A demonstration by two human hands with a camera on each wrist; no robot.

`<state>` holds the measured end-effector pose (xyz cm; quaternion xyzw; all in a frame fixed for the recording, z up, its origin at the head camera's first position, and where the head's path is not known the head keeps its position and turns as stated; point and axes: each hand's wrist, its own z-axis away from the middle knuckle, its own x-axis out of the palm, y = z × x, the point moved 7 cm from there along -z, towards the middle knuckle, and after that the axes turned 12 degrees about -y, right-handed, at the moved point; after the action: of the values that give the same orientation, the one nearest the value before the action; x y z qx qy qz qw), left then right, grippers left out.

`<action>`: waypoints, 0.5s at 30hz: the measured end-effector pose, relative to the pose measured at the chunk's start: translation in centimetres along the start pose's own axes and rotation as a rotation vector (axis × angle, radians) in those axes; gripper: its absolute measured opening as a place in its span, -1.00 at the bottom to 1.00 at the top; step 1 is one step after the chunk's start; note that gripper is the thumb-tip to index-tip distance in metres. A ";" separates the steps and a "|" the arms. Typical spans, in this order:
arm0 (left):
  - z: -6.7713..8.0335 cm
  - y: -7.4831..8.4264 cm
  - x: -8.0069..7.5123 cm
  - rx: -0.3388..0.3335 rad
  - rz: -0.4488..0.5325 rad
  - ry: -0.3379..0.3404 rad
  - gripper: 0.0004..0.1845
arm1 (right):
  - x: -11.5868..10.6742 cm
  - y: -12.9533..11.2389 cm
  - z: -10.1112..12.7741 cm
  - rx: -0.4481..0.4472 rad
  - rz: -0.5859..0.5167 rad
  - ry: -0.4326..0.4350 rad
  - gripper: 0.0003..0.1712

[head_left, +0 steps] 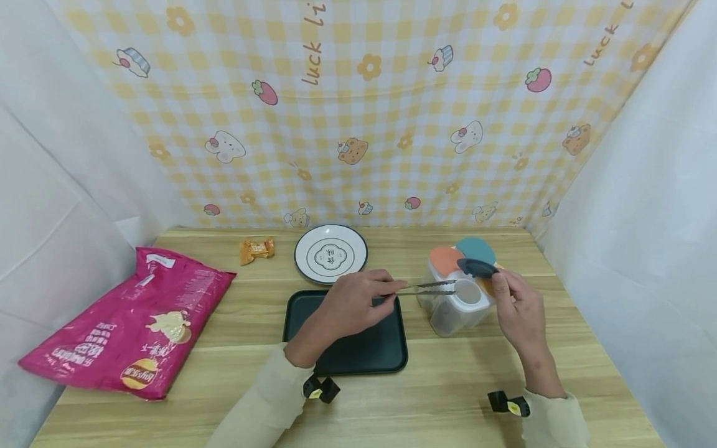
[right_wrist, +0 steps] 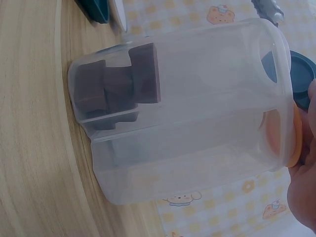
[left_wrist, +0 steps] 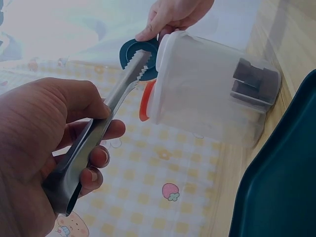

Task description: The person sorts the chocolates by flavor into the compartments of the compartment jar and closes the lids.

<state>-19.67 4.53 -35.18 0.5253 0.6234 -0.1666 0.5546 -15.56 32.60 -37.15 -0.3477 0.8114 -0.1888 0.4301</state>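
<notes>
My left hand grips metal tongs, and their serrated tips reach over the uncovered round opening of a clear plastic container. Between the tips nothing is visible. With thumb and fingers, my right hand pinches a dark blue round lid, held raised beside that opening. Dark brown blocks lie at the bottom of one compartment, seen through the wall in the right wrist view. Other lids on the container top are coral, teal and orange, the last partly hidden by my right hand.
A dark green tray lies under my left forearm. Behind it stands a white plate with a blue rim. An orange-wrapped snack is at the back left, and a large magenta chip bag covers the left side.
</notes>
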 end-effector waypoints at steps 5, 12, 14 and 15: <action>0.2 -0.1 0.0 -0.009 -0.002 -0.003 -0.68 | 0.0 0.0 0.0 -0.003 0.001 0.002 -0.78; 1.0 -0.4 -0.1 -0.002 0.022 0.017 -0.62 | 0.0 0.1 0.0 -0.005 -0.001 0.001 -0.79; 1.4 -0.5 -0.2 0.011 0.032 0.033 -0.60 | 0.0 0.1 0.0 -0.006 0.000 0.000 -0.79; 1.6 -0.6 -0.3 0.017 0.037 0.042 -0.60 | 0.0 0.1 0.0 -0.007 0.001 0.000 -0.79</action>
<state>-19.39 2.85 -35.68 0.5449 0.6236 -0.1504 0.5399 -15.58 32.68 -37.21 -0.3491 0.8121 -0.1857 0.4291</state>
